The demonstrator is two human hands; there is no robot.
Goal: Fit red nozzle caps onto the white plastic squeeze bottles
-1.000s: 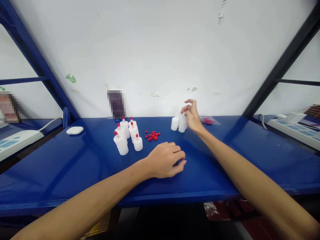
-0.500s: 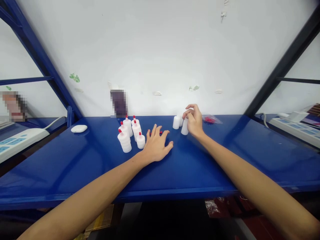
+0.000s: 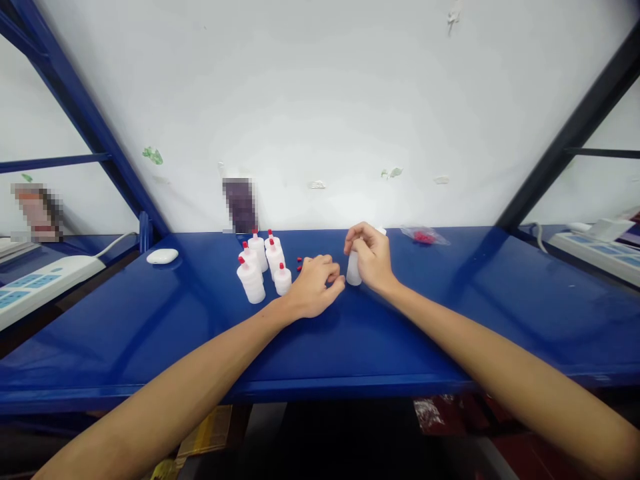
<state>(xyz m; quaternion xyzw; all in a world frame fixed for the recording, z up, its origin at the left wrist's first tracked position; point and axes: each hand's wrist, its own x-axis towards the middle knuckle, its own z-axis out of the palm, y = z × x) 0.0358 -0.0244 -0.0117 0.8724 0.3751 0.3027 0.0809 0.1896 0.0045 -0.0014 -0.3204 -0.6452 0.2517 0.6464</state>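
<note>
My right hand (image 3: 371, 257) is closed around the upper part of a white plastic bottle (image 3: 354, 272), whose lower end shows beneath the fingers. My left hand (image 3: 316, 287) is to the left of it, palm down with curled fingers; what the fingertips hold, if anything, is hidden. Small red caps (image 3: 299, 268) lie on the blue table just beyond that hand. Several white bottles with red tips (image 3: 251, 283) stand upright in a group to its left. Part of another white bottle (image 3: 381, 231) shows behind my right hand.
A clear bag with red caps (image 3: 424, 237) lies at the back right of the blue table (image 3: 425, 333). A white oval case (image 3: 163, 256) is at the left. A blurred phone-like object (image 3: 241, 205) leans on the wall. Power strips (image 3: 45, 283) sit at both sides.
My right hand has moved left and nearer with the bottle, toward my left hand. The left hand's spread fingers have curled in, uncovering some red caps.
</note>
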